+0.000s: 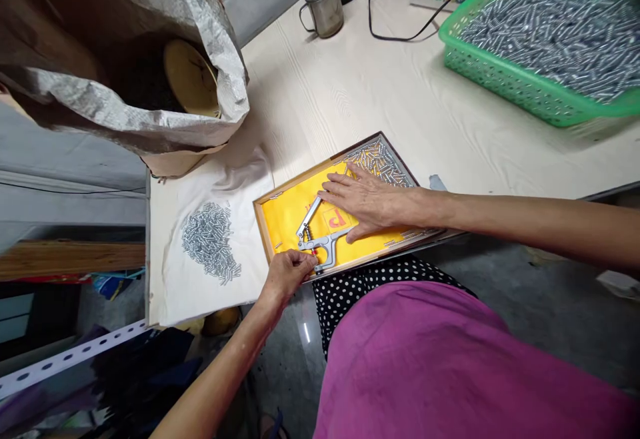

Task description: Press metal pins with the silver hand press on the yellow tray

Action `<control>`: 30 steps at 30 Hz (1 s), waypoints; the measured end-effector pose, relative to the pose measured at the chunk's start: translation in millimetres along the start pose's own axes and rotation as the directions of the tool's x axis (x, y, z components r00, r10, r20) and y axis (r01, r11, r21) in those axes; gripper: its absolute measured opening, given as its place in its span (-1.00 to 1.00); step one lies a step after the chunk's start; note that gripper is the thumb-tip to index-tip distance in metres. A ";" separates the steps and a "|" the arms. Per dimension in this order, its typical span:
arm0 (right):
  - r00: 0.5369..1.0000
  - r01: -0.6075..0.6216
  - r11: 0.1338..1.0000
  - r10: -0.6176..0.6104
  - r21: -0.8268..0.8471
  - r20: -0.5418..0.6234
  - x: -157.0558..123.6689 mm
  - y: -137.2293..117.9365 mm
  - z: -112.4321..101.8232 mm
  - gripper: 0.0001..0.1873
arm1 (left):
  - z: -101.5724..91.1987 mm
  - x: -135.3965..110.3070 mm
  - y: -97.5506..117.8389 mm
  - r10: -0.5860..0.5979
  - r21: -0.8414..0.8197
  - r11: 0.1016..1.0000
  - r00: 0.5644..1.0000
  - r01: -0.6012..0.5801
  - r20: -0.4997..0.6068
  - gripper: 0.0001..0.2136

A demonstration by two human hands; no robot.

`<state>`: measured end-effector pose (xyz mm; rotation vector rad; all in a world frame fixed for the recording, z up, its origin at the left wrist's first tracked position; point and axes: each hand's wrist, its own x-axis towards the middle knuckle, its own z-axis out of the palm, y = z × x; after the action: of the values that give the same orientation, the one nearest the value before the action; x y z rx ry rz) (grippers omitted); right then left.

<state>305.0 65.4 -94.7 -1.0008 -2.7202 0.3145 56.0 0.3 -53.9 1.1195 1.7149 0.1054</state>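
leftward, a sack (231, 109) stands beyond a heap (209, 236) of metal bits on a cloth (175, 292); next, the left hand (286, 276) pinches at the nose of the pliers (332, 246), on what i cannot tell; they lie in the tray (263, 229), the right hand (367, 200) spread across their handles; far right, a basket (493, 69).

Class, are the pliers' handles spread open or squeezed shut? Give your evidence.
Spread open: the handles stand wide apart, with the yellow tray floor and red print showing between them.
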 end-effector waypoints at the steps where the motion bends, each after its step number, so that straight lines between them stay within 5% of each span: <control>1: 1.000 -0.002 1.000 0.002 0.001 0.011 1.8 -0.3 -0.6 -0.11 | 0.0 0.4 -0.1 0.004 -0.006 1.000 1.000 -0.004 0.001 -0.53; 6: 0.997 -0.034 0.999 0.036 -0.036 0.068 7.3 -7.8 -5.5 -0.27 | -2.0 -1.0 -5.2 0.011 0.038 0.999 1.000 -0.011 0.002 -0.59; 9: 0.993 -0.019 0.998 0.026 -0.060 0.112 6.2 -12.4 -8.9 -0.44 | 0.0 -7.1 -7.2 0.186 0.224 0.962 0.976 -0.157 -0.117 -0.67; 12: 0.993 -0.002 0.998 0.010 -0.070 0.118 2.6 -16.2 -8.1 -0.52 | 8.7 -8.4 -2.0 0.563 0.500 0.766 0.797 -0.403 -0.220 -0.77; 14: 0.996 -0.007 0.997 0.014 -0.079 0.092 -0.1 -18.7 -5.4 -0.52 | 16.4 -1.5 6.5 0.724 0.645 0.580 0.677 -0.498 -0.129 -0.62; 16: 0.998 -0.023 0.996 0.028 -0.086 0.055 -2.6 -20.8 -3.1 -0.48 | 22.5 10.4 17.7 0.780 0.721 0.425 0.625 -0.547 0.014 -0.46; 21: 0.991 -0.107 0.986 0.116 -0.128 0.066 -9.3 -24.7 -5.4 -0.30 | 23.8 30.6 38.2 0.716 0.789 0.288 0.669 -0.543 0.199 -0.46; 27: 0.988 -0.141 0.985 0.147 -0.101 0.055 -13.9 -31.0 -3.1 -0.80 | 25.7 20.6 34.6 0.702 0.814 0.303 0.694 -0.496 0.161 -0.60; 30: 0.993 -0.099 0.994 0.102 -0.037 0.064 -12.0 -34.5 2.6 -0.81 | 29.1 18.6 33.0 0.688 0.817 0.326 0.712 -0.475 0.139 -0.76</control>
<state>292.3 31.6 -89.3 -1.1591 -2.7474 0.3258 98.8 19.7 -62.2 2.5474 1.4383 -0.1402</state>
